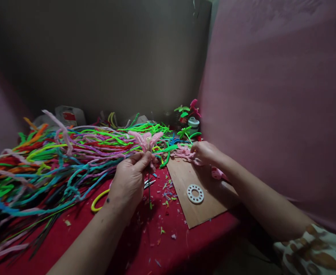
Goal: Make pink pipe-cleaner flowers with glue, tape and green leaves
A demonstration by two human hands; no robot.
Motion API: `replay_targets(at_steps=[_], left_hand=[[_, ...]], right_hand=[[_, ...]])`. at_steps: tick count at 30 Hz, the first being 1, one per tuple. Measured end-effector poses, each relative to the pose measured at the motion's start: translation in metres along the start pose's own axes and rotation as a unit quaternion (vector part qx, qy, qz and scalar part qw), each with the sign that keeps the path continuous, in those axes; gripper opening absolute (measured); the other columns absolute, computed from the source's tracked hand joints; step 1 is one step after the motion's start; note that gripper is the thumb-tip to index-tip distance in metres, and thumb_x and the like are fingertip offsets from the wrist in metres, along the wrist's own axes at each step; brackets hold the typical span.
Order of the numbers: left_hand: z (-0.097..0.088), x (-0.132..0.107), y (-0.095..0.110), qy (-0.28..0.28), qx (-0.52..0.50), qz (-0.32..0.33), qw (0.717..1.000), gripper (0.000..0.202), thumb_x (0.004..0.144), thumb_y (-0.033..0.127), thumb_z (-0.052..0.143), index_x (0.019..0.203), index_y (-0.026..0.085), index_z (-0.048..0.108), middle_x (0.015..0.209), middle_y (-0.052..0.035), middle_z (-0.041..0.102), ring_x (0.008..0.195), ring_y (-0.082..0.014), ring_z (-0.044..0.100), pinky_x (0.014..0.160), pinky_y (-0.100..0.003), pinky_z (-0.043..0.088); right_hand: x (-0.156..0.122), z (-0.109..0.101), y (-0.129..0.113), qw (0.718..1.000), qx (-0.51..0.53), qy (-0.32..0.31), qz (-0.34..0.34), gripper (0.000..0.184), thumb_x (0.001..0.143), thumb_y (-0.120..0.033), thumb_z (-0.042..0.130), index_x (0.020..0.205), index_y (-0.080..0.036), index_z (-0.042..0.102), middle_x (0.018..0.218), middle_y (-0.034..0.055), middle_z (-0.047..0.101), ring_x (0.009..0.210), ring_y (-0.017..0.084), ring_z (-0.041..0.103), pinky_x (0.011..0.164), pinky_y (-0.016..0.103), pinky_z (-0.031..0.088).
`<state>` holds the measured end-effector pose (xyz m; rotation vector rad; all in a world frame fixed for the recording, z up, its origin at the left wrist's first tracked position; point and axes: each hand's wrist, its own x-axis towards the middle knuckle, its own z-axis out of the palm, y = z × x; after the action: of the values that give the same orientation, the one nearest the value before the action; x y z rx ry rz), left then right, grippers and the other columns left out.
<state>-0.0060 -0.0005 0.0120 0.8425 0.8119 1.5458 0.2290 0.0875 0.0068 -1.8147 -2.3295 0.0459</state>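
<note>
My left hand (130, 175) is closed in a pinch around the base of a pink pipe-cleaner flower (147, 140), its petals spread upward around a pale centre. A thin dark stem (149, 191) hangs below the fingers. At the far end of a wooden board (182, 191), my right hand (206, 152) has its fingers curled on a heap of pink pipe-cleaner pieces (182, 152); the fingertips are partly hidden. Scissors with a yellow handle (97, 200) lie partly behind my left hand, their blade tips showing to its right.
Many coloured pipe cleaners (90, 149) cover the left and back of the red tablecloth (168, 244). A white ring with holes (195, 194) lies on the board, near a pink object (218, 173). Finished-looking flowers (195, 109) and a small jar (193, 123) stand behind. Clippings (168, 194) are scattered centrally.
</note>
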Motion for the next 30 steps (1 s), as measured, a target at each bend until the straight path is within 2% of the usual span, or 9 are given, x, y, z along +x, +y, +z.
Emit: replay_targets(at_steps=[6,11,13,16,18,20,22,27,30], left_hand=[[-0.002,0.001,-0.003,-0.014,0.006,0.009,1.0,0.019,0.057,0.024,0.077,0.063,0.011,0.064,0.058,-0.0001,0.059,0.053,-0.0079,0.049,0.051,-0.019,0.038],[-0.004,0.002,-0.005,-0.025,0.003,0.013,1.0,0.018,0.061,0.025,0.076,0.062,0.011,0.064,0.058,0.0005,0.059,0.054,-0.0076,0.05,0.053,-0.018,0.038],[-0.005,0.003,-0.006,-0.04,0.007,0.01,0.999,0.017,0.062,0.025,0.076,0.063,0.012,0.065,0.061,0.0004,0.06,0.056,-0.0075,0.05,0.055,-0.018,0.038],[-0.005,0.003,-0.009,-0.071,0.023,-0.005,0.997,0.016,0.065,0.026,0.075,0.068,0.013,0.067,0.067,0.0003,0.063,0.064,-0.0082,0.054,0.067,-0.018,0.041],[-0.003,0.001,-0.011,-0.095,0.033,-0.026,0.995,0.016,0.067,0.027,0.073,0.071,0.013,0.067,0.07,-0.0004,0.064,0.071,-0.0096,0.057,0.075,-0.02,0.041],[-0.001,-0.002,-0.014,-0.112,0.033,-0.052,0.992,0.017,0.068,0.029,0.073,0.069,0.013,0.065,0.069,-0.001,0.064,0.071,-0.0109,0.058,0.076,-0.022,0.043],[0.002,-0.006,-0.016,-0.131,0.028,-0.083,0.988,0.02,0.069,0.032,0.072,0.069,0.013,0.064,0.068,-0.0024,0.064,0.068,-0.013,0.059,0.071,-0.025,0.045],[0.006,-0.012,-0.02,-0.148,0.016,-0.104,0.983,0.019,0.073,0.031,0.069,0.072,0.013,0.062,0.061,-0.0014,0.061,0.055,-0.01,0.055,0.056,-0.023,0.044],[0.008,-0.012,-0.016,-0.122,-0.009,-0.082,0.989,0.018,0.071,0.027,0.071,0.068,0.012,0.061,0.058,0.0001,0.059,0.052,-0.0083,0.052,0.053,-0.021,0.042]], right_hand=[[0.009,0.007,0.005,1.0,0.002,0.004,-0.011,0.011,0.067,-0.023,0.067,0.073,-0.015,0.072,0.076,0.0113,0.067,0.074,0.023,0.06,0.061,0.028,0.036],[0.008,-0.021,0.006,0.995,0.094,0.018,-0.025,0.019,0.078,-0.015,0.051,0.083,-0.013,0.07,0.077,0.0078,0.066,0.069,0.016,0.058,0.061,0.025,0.04],[0.002,-0.031,0.002,0.976,0.214,-0.005,-0.041,0.019,0.08,-0.02,0.051,0.086,-0.012,0.068,0.072,0.0054,0.064,0.061,0.013,0.056,0.059,0.025,0.043],[-0.011,-0.036,-0.009,0.844,0.526,-0.092,-0.059,0.014,0.072,-0.024,0.062,0.076,-0.011,0.065,0.063,0.0028,0.06,0.053,0.01,0.052,0.055,0.026,0.044],[-0.018,-0.035,-0.019,0.757,0.636,-0.135,-0.063,0.013,0.068,-0.023,0.068,0.072,-0.011,0.065,0.06,0.0015,0.059,0.049,0.009,0.05,0.052,0.026,0.043],[-0.024,-0.032,-0.028,0.711,0.682,-0.158,-0.07,0.013,0.068,-0.022,0.07,0.073,-0.011,0.065,0.058,0.0007,0.058,0.049,0.009,0.049,0.051,0.025,0.043],[-0.026,-0.028,-0.036,0.689,0.703,-0.16,-0.072,0.012,0.068,-0.021,0.07,0.073,-0.011,0.065,0.057,0.0002,0.058,0.049,0.008,0.05,0.052,0.025,0.044],[-0.031,-0.021,-0.044,0.702,0.693,-0.146,-0.073,0.019,0.07,-0.024,0.069,0.082,-0.01,0.067,0.07,0.0032,0.062,0.055,0.009,0.052,0.057,0.026,0.046],[-0.045,-0.021,-0.035,0.776,0.626,-0.067,-0.041,0.032,0.077,-0.033,0.062,0.104,-0.015,0.064,0.079,0.0037,0.062,0.061,0.011,0.055,0.062,0.028,0.046]])
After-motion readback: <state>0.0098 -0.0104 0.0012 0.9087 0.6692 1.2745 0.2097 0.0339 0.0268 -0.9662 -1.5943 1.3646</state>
